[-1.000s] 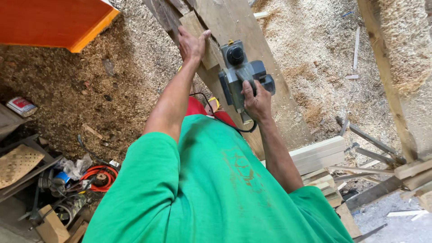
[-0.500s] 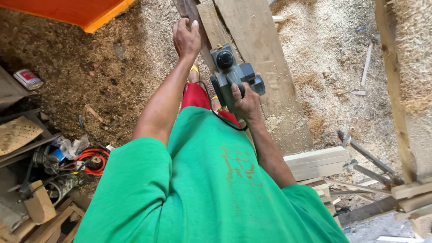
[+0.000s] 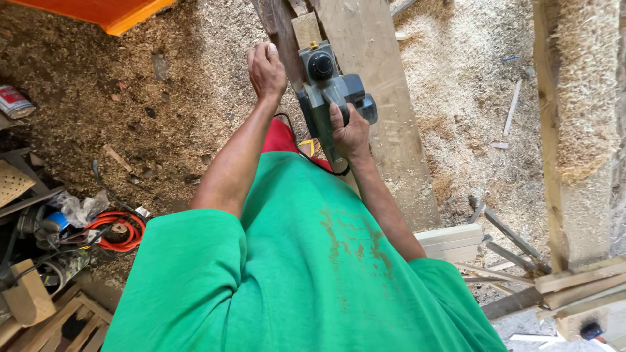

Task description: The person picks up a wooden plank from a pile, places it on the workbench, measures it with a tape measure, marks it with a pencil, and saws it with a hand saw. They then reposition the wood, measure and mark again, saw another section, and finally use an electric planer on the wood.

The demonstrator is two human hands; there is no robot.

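Note:
A grey electric hand planer [image 3: 329,98] sits on the edge of a narrow upright board [image 3: 305,29] that runs away from me. My right hand [image 3: 349,130] grips the planer's rear handle. My left hand [image 3: 266,68] rests on the dark plank [image 3: 277,19] just left of the planer, fingers curled over its edge. A wide pale plank [image 3: 385,98] lies alongside on the right. My green shirt fills the lower middle of the view, and a black cord trails from the planer toward me.
Sawdust and shavings [image 3: 163,111] cover the ground. An orange panel [image 3: 117,10] lies top left. Tools, an orange coiled cord [image 3: 117,228] and wooden crates [image 3: 59,319] crowd the lower left. A shaving-covered beam [image 3: 580,117] and stacked timber offcuts [image 3: 567,287] stand right.
The planer and both hands sit lower and further left in view than a second ago, as the view shifted. My left hand stays on the plank beside the planer.

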